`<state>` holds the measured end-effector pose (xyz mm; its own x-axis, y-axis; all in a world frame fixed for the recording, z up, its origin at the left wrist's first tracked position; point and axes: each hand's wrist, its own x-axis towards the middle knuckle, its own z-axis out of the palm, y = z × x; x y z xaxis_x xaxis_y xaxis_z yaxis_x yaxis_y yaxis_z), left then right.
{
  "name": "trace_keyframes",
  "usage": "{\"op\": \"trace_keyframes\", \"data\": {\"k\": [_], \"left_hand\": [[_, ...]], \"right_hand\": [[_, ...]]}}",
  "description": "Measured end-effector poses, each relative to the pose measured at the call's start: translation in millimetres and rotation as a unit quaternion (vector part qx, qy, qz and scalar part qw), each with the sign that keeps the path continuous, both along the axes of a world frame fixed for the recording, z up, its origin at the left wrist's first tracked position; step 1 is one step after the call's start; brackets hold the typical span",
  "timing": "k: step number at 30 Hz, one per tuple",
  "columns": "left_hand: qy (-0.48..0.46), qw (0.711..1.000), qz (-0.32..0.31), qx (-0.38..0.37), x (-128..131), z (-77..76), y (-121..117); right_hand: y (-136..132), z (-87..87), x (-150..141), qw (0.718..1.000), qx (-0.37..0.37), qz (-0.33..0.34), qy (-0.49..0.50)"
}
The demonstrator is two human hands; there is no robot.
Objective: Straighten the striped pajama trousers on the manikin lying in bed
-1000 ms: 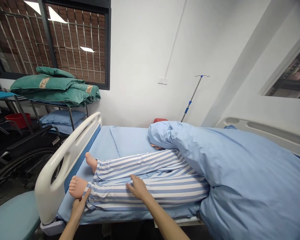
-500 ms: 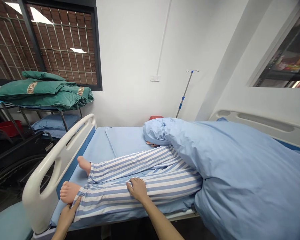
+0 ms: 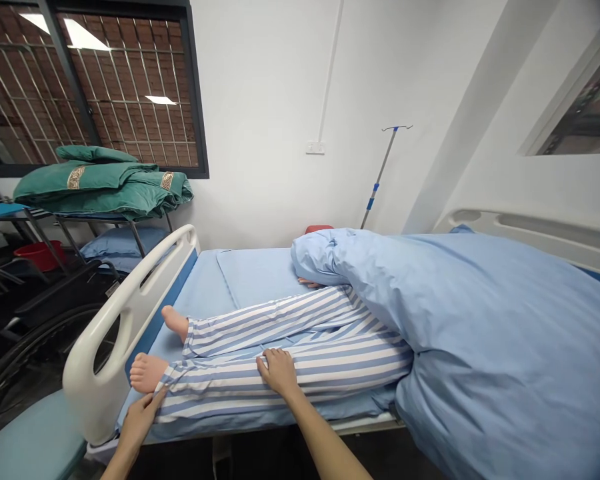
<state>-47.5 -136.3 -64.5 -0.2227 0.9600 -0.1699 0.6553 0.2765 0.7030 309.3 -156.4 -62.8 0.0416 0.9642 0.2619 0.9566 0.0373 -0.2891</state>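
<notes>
A figure in blue-and-white striped pyjama trousers (image 3: 290, 333) lies on a hospital bed (image 3: 220, 280), its upper body under a light blue duvet (image 3: 460, 313). Two bare feet point at the white footboard (image 3: 125, 313). My left hand (image 3: 141, 415) lies at the hem of the near trouser leg, just under the near foot (image 3: 145, 372), with its fingers stretched along the cloth. My right hand (image 3: 279, 371) rests on the near leg around the knee, fingers curled onto the striped fabric.
A wheelchair (image 3: 35, 320) and a blue seat (image 3: 25, 447) stand left of the footboard. Folded green quilts (image 3: 105, 180) lie on a rack by the barred window. An IV pole (image 3: 380, 173) stands at the back wall. A white side rail (image 3: 540, 230) runs along the far right.
The view has shifted slightly. My left hand has slid a little along the trouser hem by the foot. My right hand has stayed on the near leg.
</notes>
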Motion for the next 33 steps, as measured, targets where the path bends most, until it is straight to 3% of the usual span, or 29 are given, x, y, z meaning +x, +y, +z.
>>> {"op": "trace_keyframes", "data": {"k": [7,10,13,19,22,26,29,33], "left_hand": [[0.06,0.998,-0.011,-0.022,5,-5.2,-4],[0.091,0.995,0.009,-0.033,11,-6.2,-6],[0.142,0.989,0.046,0.006,22,-2.3,-12],[0.32,0.931,0.139,0.105,64,17.4,-31],[0.334,0.922,0.093,0.173,84,26.2,-27],[0.268,0.925,-0.053,0.263,109,31.8,1],[0.201,0.93,-0.148,0.27,131,32.7,30],[0.151,0.937,-0.199,0.246,163,33.7,75]], "right_hand": [[1,-2.5,0,1.0,0.004,-0.004,0.0],[1,-2.0,0,1.0,0.0,-0.004,0.0],[0,-0.8,1,1.0,-0.005,-0.004,0.0],[2,1.3,3,0.999,-0.031,0.005,0.019],[8,3.4,8,0.995,-0.076,0.011,0.059],[25,10.9,25,0.97,-0.182,0.038,0.155],[45,21.0,44,0.94,-0.242,0.067,0.232],[80,36.0,75,0.921,-0.258,0.114,0.27]]}}
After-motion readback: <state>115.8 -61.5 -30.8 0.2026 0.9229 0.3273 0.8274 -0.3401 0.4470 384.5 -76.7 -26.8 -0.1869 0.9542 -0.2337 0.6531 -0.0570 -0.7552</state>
